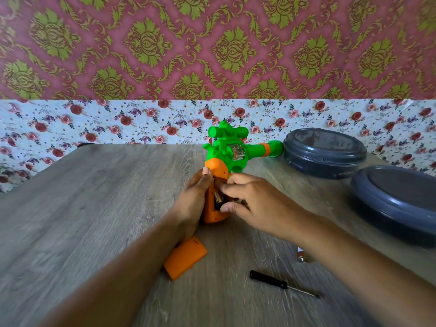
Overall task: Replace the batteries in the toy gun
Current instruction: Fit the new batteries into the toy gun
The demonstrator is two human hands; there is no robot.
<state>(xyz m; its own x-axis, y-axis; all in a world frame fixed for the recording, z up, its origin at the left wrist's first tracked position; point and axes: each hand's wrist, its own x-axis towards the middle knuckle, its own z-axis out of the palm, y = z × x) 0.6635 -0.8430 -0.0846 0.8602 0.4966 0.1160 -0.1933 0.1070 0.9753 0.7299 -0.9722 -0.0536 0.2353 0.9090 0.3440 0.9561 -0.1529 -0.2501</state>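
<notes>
Holding the toy gun (226, 159) w/ your left hand (195, 197), right hand (250, 199) pinching a battery (218, 197) in its open compartment, you risk it slipping & rolling off the table (94, 197).

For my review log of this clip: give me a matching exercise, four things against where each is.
Things:
1. toy gun
2. orange battery cover
3. screwdriver
4. grey round containers

Places:
A. on the table's right side
B. flat on the table under the left forearm
C. on the table near the front, right of the cover
D. held by its orange handle in the left hand

Pairs: 1-D, 2-B, 3-C, 4-A
</notes>
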